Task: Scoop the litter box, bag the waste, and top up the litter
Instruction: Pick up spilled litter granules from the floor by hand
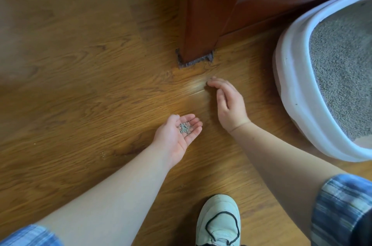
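I see the left hand (177,133) turned palm up just above the wooden floor (80,64). Its fingers lie pressed together and gently cupped, and a small heap of round grey litter granules (184,128) rests on them. The right hand (227,103) stands on its edge on the floor, fingers together and a little curved, not holding anything. Its fingertips touch the boards near a red-brown wooden furniture leg (201,24), which has a dark fuzzy pad (193,62) under it.

The litter box (291,76) sits at the right side of the floor. It is smooth white plastic with a broad rounded rim, and the grainy grey litter (342,68) fills it. A pale shoe (218,223) with a black lace stands at the near edge. Both sleeves are blue checked cloth.
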The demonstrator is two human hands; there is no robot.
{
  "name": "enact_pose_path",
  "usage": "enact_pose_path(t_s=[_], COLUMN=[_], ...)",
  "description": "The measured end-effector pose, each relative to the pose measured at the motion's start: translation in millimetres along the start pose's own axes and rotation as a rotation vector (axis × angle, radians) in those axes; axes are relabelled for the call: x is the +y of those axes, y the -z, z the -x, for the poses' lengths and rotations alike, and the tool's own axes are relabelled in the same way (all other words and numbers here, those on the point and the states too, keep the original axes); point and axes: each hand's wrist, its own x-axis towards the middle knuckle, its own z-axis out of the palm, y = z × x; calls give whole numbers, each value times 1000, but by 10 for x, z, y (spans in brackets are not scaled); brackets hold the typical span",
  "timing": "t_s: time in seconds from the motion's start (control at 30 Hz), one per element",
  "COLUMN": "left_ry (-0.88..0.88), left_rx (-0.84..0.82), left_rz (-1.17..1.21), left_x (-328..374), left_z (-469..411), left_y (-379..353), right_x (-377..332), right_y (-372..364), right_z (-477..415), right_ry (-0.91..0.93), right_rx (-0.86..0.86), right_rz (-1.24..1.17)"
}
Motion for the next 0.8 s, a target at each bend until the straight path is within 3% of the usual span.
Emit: enact_pose_path(t_s=[0.13, 0.27, 0.37, 0.63, 0.8], left_ry=[-1, 7, 12, 23, 25], left_rx=[24, 33, 33, 21, 17], left_rz=[3, 5, 3, 4, -6], left_x=[-10, 23, 36, 6, -4], left_z=[5, 30, 32, 42, 61], left_y=[23, 70, 88, 35, 5], right_x=[-60, -127, -106, -186, -119], right_y=[-72, 1, 166, -35, 51], right_z=[156, 124, -124, -303, -5], right_ry=[-46, -244, -274, -226, -252], right_rx=[2, 206, 276, -19, -48], right_rz=[-135, -400, -448, -303, -267])
